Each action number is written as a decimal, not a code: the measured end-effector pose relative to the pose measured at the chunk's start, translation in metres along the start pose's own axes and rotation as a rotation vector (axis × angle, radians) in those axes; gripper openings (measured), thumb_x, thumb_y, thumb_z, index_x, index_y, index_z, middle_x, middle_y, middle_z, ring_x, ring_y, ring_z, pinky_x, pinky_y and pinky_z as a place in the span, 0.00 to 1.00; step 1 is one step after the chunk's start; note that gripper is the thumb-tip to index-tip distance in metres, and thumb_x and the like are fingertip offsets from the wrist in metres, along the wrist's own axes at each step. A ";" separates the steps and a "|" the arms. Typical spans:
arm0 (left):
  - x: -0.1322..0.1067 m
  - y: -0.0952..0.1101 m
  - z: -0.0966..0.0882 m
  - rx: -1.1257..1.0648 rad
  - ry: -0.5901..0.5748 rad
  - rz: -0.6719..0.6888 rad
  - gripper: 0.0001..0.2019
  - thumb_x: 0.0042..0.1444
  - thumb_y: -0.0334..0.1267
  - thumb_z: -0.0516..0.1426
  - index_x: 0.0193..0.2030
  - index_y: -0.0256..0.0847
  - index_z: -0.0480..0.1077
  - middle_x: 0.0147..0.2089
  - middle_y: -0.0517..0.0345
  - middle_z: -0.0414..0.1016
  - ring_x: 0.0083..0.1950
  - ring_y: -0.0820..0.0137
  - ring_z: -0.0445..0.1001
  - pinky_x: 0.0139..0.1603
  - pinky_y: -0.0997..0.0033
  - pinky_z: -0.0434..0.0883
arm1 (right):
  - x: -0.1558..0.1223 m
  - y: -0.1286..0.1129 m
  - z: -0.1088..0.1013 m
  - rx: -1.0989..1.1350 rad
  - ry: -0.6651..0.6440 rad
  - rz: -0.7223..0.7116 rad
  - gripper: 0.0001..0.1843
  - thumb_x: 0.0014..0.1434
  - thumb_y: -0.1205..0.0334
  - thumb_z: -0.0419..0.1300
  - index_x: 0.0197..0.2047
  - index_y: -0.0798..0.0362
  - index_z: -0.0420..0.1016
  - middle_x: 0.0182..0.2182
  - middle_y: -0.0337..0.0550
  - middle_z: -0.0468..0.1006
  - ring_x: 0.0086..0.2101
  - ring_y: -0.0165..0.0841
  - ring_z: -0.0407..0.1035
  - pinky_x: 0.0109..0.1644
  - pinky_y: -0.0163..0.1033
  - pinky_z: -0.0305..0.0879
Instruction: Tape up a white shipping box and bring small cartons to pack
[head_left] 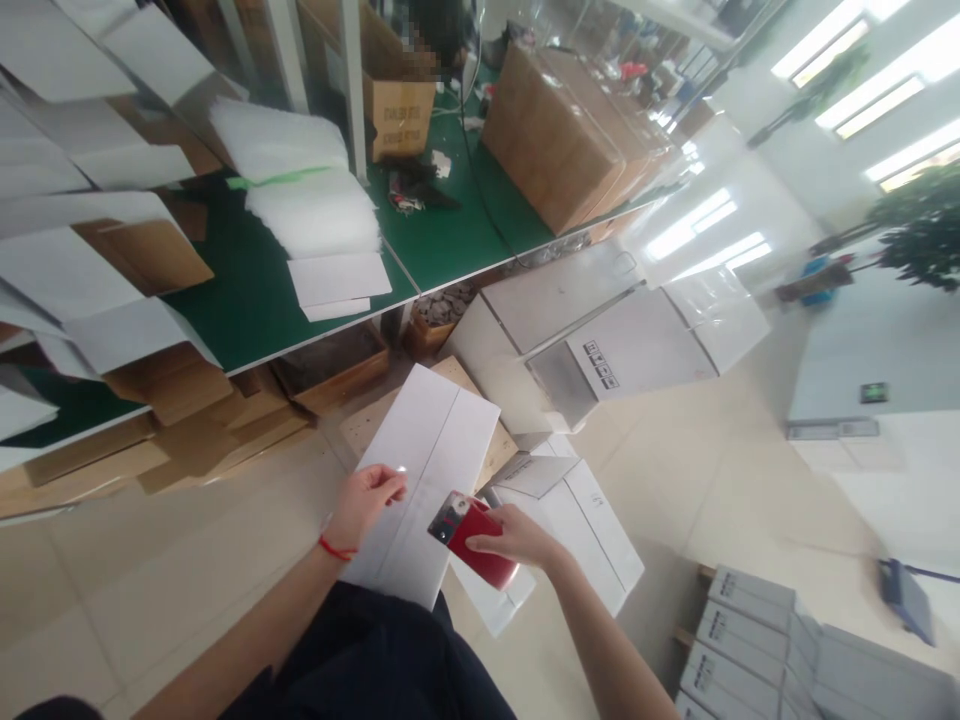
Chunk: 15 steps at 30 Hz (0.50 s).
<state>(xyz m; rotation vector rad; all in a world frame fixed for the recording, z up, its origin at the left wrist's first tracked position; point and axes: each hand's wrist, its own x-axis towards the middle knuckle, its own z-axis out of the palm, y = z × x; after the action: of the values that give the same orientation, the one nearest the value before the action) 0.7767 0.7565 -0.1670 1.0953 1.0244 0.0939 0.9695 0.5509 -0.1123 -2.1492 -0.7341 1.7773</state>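
A white folded-flat carton (pixel 427 450) with a crease line lies in front of me, its near end at my lap. Over its left edge, my left hand (pixel 371 497) has thumb and fingers pinched. A tiny bright spot (pixel 403 469) shows at the fingertips, too small to name. My right hand (pixel 514 535) is closed around a red hand tool with a metal head (pixel 484 545), held above the carton's right edge. The tool's head points up and left, toward my left hand. Whether it touches the carton I cannot tell.
On the left, a green-topped bench (pixel 255 320) bears white open boxes (pixel 105 270) and a stack of white foam sheets (pixel 315 210). A large brown carton (pixel 555 140) stands farther along. White cartons (pixel 585 530) lie right of me; more are stacked (pixel 739 630) at lower right.
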 end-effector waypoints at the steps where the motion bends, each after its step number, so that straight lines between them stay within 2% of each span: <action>1: 0.010 0.004 -0.020 0.018 0.033 0.021 0.19 0.41 0.56 0.65 0.24 0.41 0.72 0.24 0.59 0.75 0.30 0.69 0.69 0.37 0.67 0.67 | 0.003 0.010 -0.006 -0.018 0.016 0.042 0.14 0.58 0.50 0.67 0.35 0.53 0.79 0.33 0.41 0.82 0.33 0.36 0.76 0.32 0.34 0.65; 5: 0.054 0.018 -0.104 0.064 0.184 -0.008 0.18 0.38 0.51 0.69 0.25 0.39 0.73 0.24 0.60 0.75 0.31 0.70 0.69 0.38 0.70 0.65 | 0.010 0.054 -0.026 0.013 0.078 0.216 0.16 0.59 0.48 0.68 0.37 0.54 0.80 0.34 0.44 0.84 0.35 0.39 0.78 0.35 0.36 0.67; 7: 0.073 0.021 -0.134 0.072 0.237 -0.033 0.16 0.42 0.46 0.70 0.27 0.37 0.73 0.24 0.61 0.76 0.31 0.72 0.68 0.40 0.71 0.65 | 0.013 0.069 -0.032 0.047 0.082 0.246 0.18 0.60 0.47 0.67 0.37 0.55 0.81 0.33 0.45 0.84 0.34 0.39 0.78 0.34 0.37 0.67; 10: 0.091 0.020 -0.153 0.066 0.253 -0.062 0.12 0.48 0.39 0.69 0.30 0.34 0.73 0.25 0.61 0.76 0.32 0.73 0.68 0.43 0.72 0.65 | 0.019 0.077 -0.037 0.075 0.094 0.262 0.19 0.61 0.47 0.66 0.38 0.57 0.81 0.33 0.47 0.84 0.33 0.39 0.78 0.33 0.37 0.67; 15: 0.103 0.013 -0.159 0.051 0.243 -0.086 0.10 0.52 0.37 0.68 0.32 0.34 0.74 0.26 0.61 0.77 0.35 0.72 0.71 0.44 0.73 0.66 | 0.029 0.072 -0.039 0.096 0.098 0.271 0.20 0.59 0.45 0.67 0.37 0.56 0.81 0.34 0.47 0.84 0.33 0.40 0.78 0.33 0.36 0.68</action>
<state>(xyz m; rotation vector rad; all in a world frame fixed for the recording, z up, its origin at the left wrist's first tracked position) 0.7249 0.9270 -0.2342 1.1025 1.2965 0.1351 1.0260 0.5108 -0.1643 -2.3407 -0.3395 1.7744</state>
